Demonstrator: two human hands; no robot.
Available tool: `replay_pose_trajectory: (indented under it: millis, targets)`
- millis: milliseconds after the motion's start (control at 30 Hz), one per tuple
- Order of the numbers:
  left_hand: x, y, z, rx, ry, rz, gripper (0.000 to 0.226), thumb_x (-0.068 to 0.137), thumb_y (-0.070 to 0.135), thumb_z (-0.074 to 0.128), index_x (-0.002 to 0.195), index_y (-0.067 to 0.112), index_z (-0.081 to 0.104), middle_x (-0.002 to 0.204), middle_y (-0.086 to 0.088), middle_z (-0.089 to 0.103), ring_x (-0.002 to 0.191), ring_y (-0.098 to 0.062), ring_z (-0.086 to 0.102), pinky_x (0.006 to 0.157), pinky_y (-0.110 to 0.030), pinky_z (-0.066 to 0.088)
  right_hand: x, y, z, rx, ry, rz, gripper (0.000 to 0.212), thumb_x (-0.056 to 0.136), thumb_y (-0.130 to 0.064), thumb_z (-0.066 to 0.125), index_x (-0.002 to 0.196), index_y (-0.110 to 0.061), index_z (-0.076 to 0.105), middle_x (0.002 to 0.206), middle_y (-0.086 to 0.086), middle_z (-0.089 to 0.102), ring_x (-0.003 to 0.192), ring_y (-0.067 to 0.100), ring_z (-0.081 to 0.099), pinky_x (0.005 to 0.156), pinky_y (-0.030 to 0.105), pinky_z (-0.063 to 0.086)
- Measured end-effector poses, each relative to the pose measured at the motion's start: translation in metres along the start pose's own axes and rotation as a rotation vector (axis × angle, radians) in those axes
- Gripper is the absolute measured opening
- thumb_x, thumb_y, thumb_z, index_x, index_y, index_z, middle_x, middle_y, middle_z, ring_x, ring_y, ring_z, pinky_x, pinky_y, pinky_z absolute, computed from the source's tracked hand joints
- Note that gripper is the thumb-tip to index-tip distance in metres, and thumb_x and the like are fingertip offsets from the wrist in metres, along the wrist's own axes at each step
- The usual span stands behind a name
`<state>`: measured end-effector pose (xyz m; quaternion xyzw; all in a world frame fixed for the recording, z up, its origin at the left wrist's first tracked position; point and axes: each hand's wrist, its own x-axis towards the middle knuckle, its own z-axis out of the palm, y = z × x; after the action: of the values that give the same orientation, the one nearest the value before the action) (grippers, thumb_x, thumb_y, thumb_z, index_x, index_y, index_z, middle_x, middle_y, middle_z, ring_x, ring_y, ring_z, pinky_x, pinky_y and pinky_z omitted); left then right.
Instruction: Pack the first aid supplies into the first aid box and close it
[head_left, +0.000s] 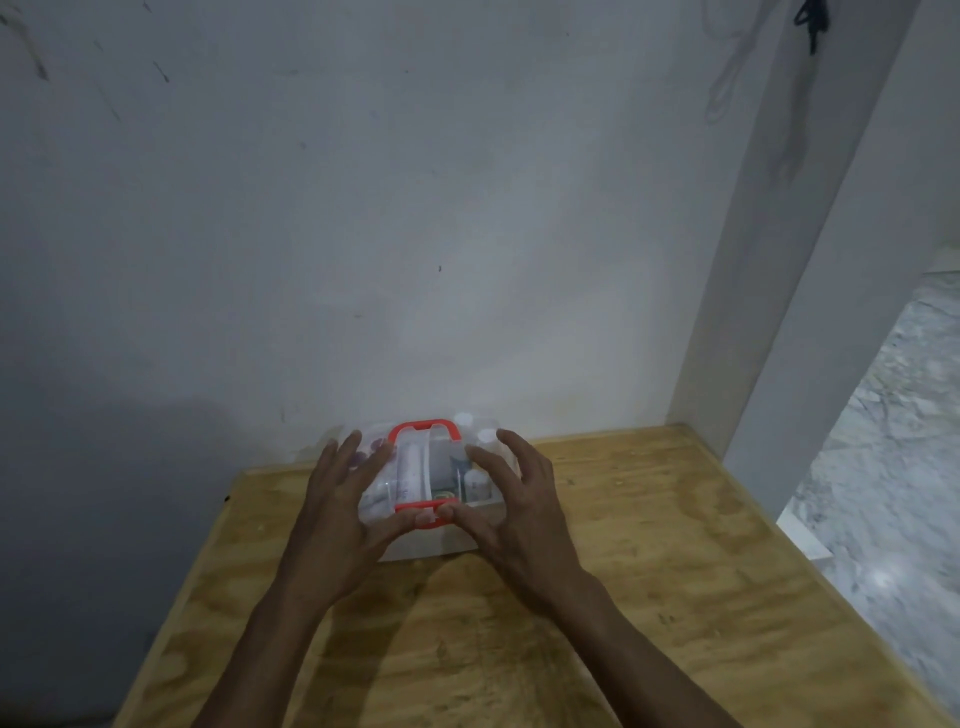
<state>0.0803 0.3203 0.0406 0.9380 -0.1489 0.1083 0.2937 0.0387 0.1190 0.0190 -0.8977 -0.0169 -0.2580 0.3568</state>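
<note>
A clear plastic first aid box (441, 543) stands on the wooden table near the wall. Its transparent lid (415, 467) with a red handle (423, 431) lies over the top. Through the lid I see tubes, small white bottles and a roll inside. My left hand (337, 509) rests on the lid's left side, fingers spread, thumb on the red front latch (426, 517). My right hand (519, 499) covers the right side, its thumb also on that latch. Both hands press on the lid.
The plywood table (649, 545) ends at a left edge and a right edge; a marble floor (893, 467) lies beyond the right edge. A white wall (415, 234) stands right behind the box, with a white pillar (779, 312) at the back right.
</note>
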Motion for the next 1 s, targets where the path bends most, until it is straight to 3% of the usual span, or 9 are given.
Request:
replay_pose_trajectory:
  millis: [133, 233, 667, 1000]
  targets:
    - [-0.004, 0.002, -0.002, -0.083, 0.021, -0.035, 0.113, 0.05, 0.097, 0.039, 0.146, 0.037, 0.029, 0.161, 0.006, 0.013, 0.146, -0.02, 0.019, 0.113, -0.048, 0.027, -0.006, -0.003, 0.0, 0.062, -0.055, 0.091, 0.079, 0.079, -0.074, 0.057, 0.146, -0.047, 0.026, 0.163, -0.011, 0.01, 0.147, 0.013, 0.017, 0.112, 0.041, 0.032]
    - [-0.004, 0.005, -0.002, -0.145, 0.033, -0.068, 0.106, 0.055, 0.08, 0.057, 0.147, 0.037, 0.026, 0.162, 0.006, 0.011, 0.145, -0.022, 0.024, 0.111, -0.046, 0.031, -0.005, -0.003, 0.0, 0.122, -0.09, 0.151, 0.084, 0.079, -0.072, 0.058, 0.149, -0.045, 0.019, 0.164, -0.012, 0.008, 0.149, 0.012, 0.013, 0.114, 0.041, 0.026]
    - [0.024, 0.001, 0.004, -0.178, 0.03, -0.081, 0.103, 0.057, 0.085, 0.047, 0.146, 0.041, 0.023, 0.162, 0.01, 0.007, 0.146, -0.019, 0.021, 0.111, -0.043, 0.032, 0.036, 0.014, 0.01, 0.131, -0.145, 0.171, 0.09, 0.071, -0.08, 0.056, 0.148, -0.046, 0.022, 0.162, -0.014, 0.016, 0.146, 0.013, 0.023, 0.113, 0.042, 0.031]
    - [0.036, -0.009, 0.003, -0.165, 0.015, -0.06, 0.091, 0.067, 0.071, 0.056, 0.147, 0.04, 0.023, 0.162, 0.008, 0.006, 0.146, -0.02, 0.02, 0.11, -0.045, 0.032, 0.042, 0.014, 0.023, 0.13, -0.124, 0.172, 0.091, 0.074, -0.075, 0.059, 0.149, -0.041, 0.022, 0.163, -0.013, 0.013, 0.148, 0.013, 0.02, 0.114, 0.043, 0.03]
